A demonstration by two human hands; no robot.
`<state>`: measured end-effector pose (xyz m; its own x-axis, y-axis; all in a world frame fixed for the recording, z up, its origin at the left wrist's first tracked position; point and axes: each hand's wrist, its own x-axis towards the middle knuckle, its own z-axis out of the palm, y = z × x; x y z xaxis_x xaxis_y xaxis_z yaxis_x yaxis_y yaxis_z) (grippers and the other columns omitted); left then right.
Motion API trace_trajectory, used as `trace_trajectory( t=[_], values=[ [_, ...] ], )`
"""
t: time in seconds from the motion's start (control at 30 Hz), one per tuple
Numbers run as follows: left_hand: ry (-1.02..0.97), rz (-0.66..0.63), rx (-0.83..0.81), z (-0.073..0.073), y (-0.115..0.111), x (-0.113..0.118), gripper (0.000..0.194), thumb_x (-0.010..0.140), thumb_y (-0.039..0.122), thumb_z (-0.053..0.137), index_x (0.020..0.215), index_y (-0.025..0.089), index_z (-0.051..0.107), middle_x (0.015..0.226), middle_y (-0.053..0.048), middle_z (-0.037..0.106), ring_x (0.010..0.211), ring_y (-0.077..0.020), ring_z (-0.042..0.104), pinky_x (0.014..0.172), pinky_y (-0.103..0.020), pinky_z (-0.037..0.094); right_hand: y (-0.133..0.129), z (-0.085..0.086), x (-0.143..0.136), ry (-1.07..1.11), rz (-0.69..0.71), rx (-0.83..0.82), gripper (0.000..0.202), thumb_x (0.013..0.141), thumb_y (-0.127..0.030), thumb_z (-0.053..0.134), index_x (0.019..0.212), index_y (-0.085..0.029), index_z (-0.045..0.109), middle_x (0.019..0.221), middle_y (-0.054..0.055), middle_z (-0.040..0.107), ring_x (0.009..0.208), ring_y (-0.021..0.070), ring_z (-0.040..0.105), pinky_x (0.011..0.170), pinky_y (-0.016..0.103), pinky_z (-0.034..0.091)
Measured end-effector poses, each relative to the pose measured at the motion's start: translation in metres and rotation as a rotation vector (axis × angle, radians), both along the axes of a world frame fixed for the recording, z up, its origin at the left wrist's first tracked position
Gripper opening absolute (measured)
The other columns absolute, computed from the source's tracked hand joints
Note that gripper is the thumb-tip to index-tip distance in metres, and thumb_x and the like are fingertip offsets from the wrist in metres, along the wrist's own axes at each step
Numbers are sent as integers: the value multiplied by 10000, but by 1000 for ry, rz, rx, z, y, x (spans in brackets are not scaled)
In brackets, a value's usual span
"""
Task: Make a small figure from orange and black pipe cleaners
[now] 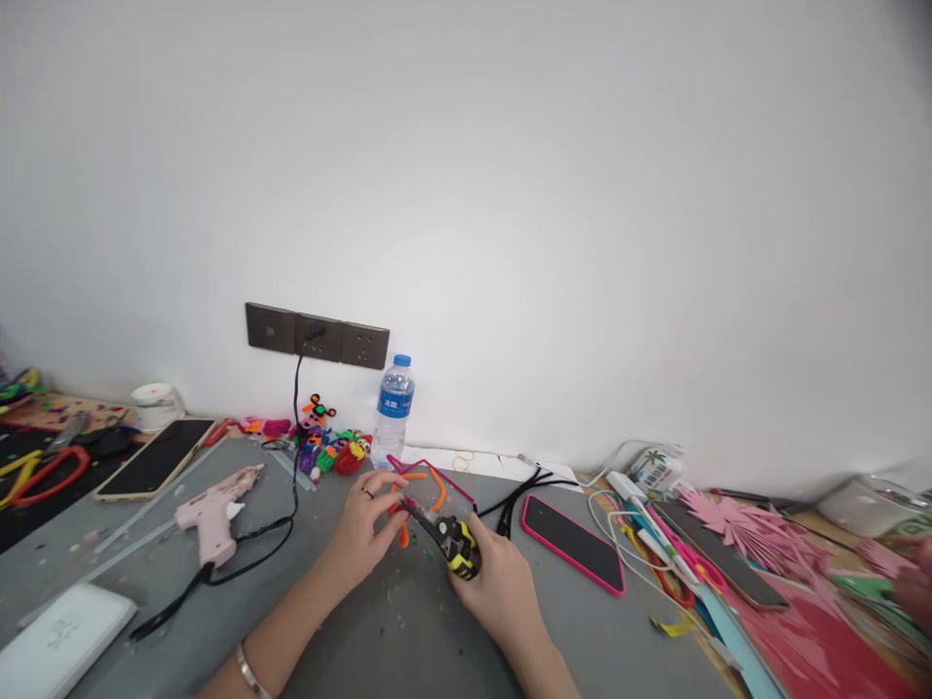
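Note:
My right hand (499, 573) is closed around wire-stripper-like pliers (452, 544) with black jaws and black-and-yellow grips. Their narrow tip points up and left, reaching the fingers of my left hand (370, 524). That hand pinches a short orange pipe cleaner (403, 534), whose lower end hangs below the fingertips; the exact spot where the jaws meet it is too small to make out. Just beyond my hands lie a bent orange pipe cleaner (439, 488) and a magenta pipe cleaner (451, 478). Several black pipe cleaners (518, 490) fan out to the right.
A pink glue gun (216, 515) with a black cord lies left, near a white power bank (65, 636) and a phone (156, 461). A water bottle (394, 413) stands by the wall beside colourful pipe-cleaner figures (331, 449). Right are a pink-cased phone (573, 544) and pink paper (822, 631).

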<state>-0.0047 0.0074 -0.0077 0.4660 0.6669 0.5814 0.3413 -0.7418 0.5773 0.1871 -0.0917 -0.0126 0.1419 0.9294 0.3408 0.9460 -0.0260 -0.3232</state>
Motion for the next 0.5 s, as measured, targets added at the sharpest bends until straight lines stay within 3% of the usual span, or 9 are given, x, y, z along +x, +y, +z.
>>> trace_trajectory(
  t=[0.5],
  values=[
    [-46,26,-102,-7,3,3,154,832,228,575,763,241,713,1063,-75,663,1013,-265,580,882,-440,496,0,-8,2,-25,6,-41,315,670,-174,597,974,-251,560,732,-12,677,657,191,636,533,221,320]
  ],
)
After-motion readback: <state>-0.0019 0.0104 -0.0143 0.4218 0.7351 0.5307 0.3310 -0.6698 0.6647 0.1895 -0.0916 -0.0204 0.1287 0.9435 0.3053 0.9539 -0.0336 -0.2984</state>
